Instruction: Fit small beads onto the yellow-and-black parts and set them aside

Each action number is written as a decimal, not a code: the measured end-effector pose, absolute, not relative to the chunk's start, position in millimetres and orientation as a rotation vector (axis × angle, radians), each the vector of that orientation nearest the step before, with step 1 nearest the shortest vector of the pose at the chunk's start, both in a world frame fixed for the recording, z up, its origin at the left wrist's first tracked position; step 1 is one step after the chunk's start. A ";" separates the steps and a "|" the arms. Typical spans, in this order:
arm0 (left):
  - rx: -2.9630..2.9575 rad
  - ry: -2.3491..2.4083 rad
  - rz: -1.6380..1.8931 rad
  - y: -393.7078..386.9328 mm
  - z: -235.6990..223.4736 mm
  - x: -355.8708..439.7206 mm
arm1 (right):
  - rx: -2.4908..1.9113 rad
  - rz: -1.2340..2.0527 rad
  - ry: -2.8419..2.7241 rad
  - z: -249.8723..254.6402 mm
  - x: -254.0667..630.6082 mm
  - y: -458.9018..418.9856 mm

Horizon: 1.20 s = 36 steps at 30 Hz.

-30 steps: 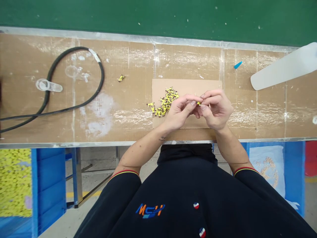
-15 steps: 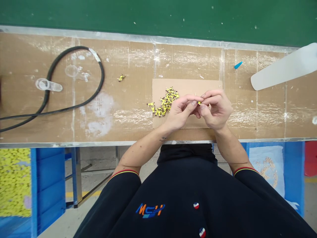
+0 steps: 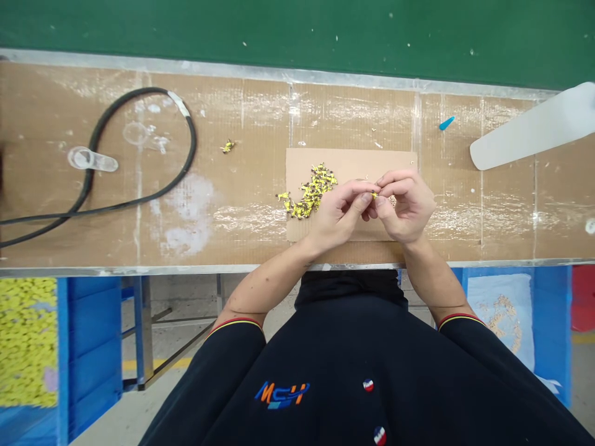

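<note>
My left hand [image 3: 341, 210] and my right hand [image 3: 405, 204] meet over a small cardboard sheet [image 3: 348, 162] on the bench. Their fingertips pinch together on one small yellow part [image 3: 374, 195]. A few tiny brass-coloured bits [image 3: 393, 200] show by my right hand's fingers. Just left of my left hand lies a pile of several small yellow parts [image 3: 310, 191] on the sheet. One stray yellow part [image 3: 227, 146] lies farther left on the bench.
A black cable [image 3: 139, 148] loops over the bench's left side beside a clear plastic piece [image 3: 92, 160]. A white blade-like part [image 3: 534, 129] juts in from the right, with a small blue piece [image 3: 447, 122] near it. Blue bins [image 3: 93, 347] with yellow parts stand below.
Both hands stay over the cardboard sheet; the fingers have shifted slightly and drawn closer round the small yellow part. Nothing else moved.
</note>
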<state>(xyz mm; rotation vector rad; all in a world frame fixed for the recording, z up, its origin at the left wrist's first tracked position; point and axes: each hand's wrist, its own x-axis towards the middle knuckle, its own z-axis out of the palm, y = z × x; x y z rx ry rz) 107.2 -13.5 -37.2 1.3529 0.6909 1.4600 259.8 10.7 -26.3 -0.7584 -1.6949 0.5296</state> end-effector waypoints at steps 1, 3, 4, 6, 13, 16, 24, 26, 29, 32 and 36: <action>1.417 0.726 1.473 -13.5 -38.3 105.9 | -0.750 0.575 -1.699 -25.7 261.0 11.2; 1.567 0.818 1.491 -13.2 -40.1 103.0 | -0.752 0.700 -1.706 -24.8 263.7 12.9; 1.651 0.866 1.502 -12.9 -40.3 101.6 | -0.757 0.770 -1.706 -24.6 265.2 13.9; 1.814 0.943 1.537 -12.2 -39.0 99.1 | -0.766 0.892 -1.695 -24.7 267.9 15.6; 2.075 0.978 1.578 -9.9 -32.8 94.6 | -0.770 1.089 -1.635 -23.9 270.2 15.9; 2.115 0.975 1.566 -9.1 -33.7 93.1 | -0.796 1.125 -1.618 -21.4 268.3 15.8; 2.105 0.944 1.525 -8.2 -29.9 89.5 | -0.857 1.254 -1.580 -15.2 268.8 17.4; 2.097 0.947 1.500 -8.6 -28.5 88.7 | -0.859 1.279 -1.572 -15.0 270.0 17.4; 2.093 0.955 1.468 -9.1 -27.1 88.3 | -0.852 1.274 -1.574 -16.0 271.0 17.8; 2.012 0.950 1.482 -9.2 -27.2 88.9 | -0.813 1.264 -1.574 -18.1 270.4 18.0; 1.824 0.923 1.534 -7.6 -31.4 88.7 | -0.722 1.291 -1.508 -21.4 266.9 16.7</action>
